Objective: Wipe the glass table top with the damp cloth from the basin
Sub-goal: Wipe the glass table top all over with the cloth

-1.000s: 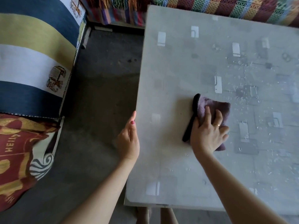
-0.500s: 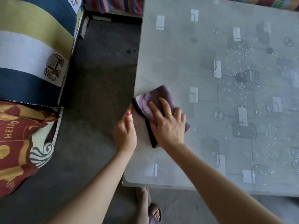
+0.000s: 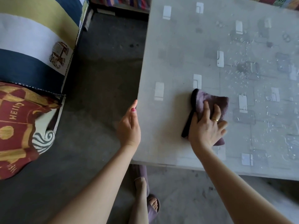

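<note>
The glass table top (image 3: pixel 186 38) fills the right half of the view, with water drops and smears across its right part. A purple cloth with a black edge (image 3: pixel 208 101) lies flat on the glass near the front left corner. My right hand (image 3: pixel 207 126) presses down on the cloth with spread fingers and wears a gold ring. At the table's left edge rests my left hand (image 3: pixel 129 125), fingers together, gripping the rim. The basin is not in view.
A striped blue, white and yellow cushioned seat (image 3: pixel 32 38) and a red and gold cushion (image 3: pixel 17 126) stand at the left across a strip of grey floor (image 3: pixel 100 78). My foot in a purple slipper (image 3: pixel 150 206) is under the table's front edge. Patterned fabric (image 3: pixel 129 2) runs along the back.
My right hand slid the cloth left to the table's edge beside my left hand, then back to the right onto the glass. The left hand stayed at the rim.
</note>
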